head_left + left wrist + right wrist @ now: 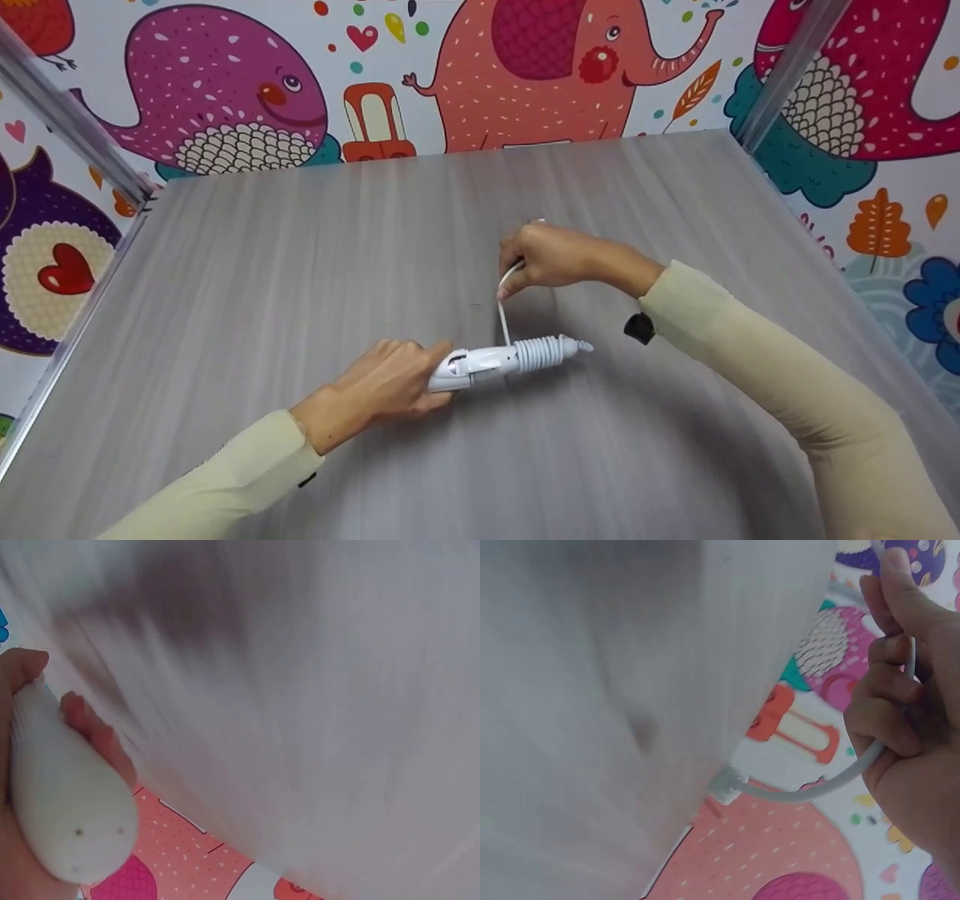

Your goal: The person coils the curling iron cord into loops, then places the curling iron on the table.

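Note:
A white handheld appliance (484,363) lies across the middle of the head view, its slim end pointing right. My left hand (386,379) grips its left end. In the left wrist view the rounded white end of the appliance (75,810) shows small holes, with fingers curled around it. Several turns of white cord (538,354) wrap the appliance's right part. From there a stretch of cord (503,322) rises to my right hand (551,255), which holds it between thumb and curled fingers. A white plug (727,786) hangs from the cord's free end in the right wrist view.
The grey wood-grain tabletop (315,247) spreads beneath both hands. Cartoon-printed walls (390,45) stand behind and at the sides, with metal posts (787,75) at the back corners. A small black piece (640,328) sits below the right sleeve cuff.

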A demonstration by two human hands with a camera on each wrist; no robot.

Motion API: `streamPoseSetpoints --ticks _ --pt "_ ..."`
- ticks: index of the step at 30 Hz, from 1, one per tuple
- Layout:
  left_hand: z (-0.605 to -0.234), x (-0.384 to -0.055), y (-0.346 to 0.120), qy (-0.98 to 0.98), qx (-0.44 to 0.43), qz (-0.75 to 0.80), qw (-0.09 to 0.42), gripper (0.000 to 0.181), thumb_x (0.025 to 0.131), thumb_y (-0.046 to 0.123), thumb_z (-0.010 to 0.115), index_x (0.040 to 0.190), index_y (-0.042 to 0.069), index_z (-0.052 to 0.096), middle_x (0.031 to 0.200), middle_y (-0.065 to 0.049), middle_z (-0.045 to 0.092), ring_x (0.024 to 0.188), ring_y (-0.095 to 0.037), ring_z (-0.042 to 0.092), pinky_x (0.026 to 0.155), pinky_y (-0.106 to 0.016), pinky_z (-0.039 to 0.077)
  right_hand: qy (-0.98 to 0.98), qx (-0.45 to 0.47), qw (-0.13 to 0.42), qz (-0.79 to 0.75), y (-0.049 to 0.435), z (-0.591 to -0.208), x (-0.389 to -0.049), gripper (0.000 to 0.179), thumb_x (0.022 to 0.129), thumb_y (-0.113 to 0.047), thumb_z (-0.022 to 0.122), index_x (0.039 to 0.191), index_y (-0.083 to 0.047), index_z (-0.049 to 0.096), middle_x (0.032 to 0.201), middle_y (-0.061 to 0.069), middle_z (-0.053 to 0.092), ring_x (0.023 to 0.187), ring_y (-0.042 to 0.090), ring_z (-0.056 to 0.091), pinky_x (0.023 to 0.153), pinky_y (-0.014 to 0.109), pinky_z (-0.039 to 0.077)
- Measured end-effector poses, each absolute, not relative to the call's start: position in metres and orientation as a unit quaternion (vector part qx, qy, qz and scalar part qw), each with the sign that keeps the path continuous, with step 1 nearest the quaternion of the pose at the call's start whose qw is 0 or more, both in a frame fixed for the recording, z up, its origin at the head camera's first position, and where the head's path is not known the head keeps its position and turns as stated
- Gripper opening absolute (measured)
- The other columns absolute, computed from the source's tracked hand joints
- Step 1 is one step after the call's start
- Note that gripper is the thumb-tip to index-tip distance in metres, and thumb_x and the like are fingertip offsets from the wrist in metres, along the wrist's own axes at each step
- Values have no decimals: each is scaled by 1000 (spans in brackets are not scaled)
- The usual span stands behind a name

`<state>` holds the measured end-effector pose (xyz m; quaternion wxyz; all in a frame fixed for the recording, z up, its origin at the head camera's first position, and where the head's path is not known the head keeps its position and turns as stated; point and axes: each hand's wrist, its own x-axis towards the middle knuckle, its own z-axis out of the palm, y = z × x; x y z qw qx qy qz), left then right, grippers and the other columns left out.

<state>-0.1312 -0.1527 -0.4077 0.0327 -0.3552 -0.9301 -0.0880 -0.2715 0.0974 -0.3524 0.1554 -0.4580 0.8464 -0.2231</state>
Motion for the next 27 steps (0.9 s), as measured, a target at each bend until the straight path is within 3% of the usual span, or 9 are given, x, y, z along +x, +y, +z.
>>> streamPoseSetpoints --ticks 6,15,27 --pt "-410 -135 -158 -946 -321 -42 15 39 81 32 80 101 7 57 69 -8 65 54 -21 58 49 -38 46 842 -473 136 -223 99 -348 -257 17 89 -24 76 92 -8 79 82 4 66 74 10 55 67 25 48" --pt "-408 -142 -165 -963 -265 -56 -2 39 83 26 78 105 2 58 70 -12 63 56 -24 57 50 -43 48 826 -485 157 -241 107 -348 -244 18 96 -20 66 100 -7 78 83 3 67 71 8 51 63 22 45" --pt "-401 -146 -170 -972 -211 -89 50 32 82 20 76 96 2 54 66 -13 62 54 -28 59 48 -47 47 835 -422 224 -274 116 -349 -237 22 101 -24 59 99 -13 77 75 -3 62 63 9 49 57 23 40"
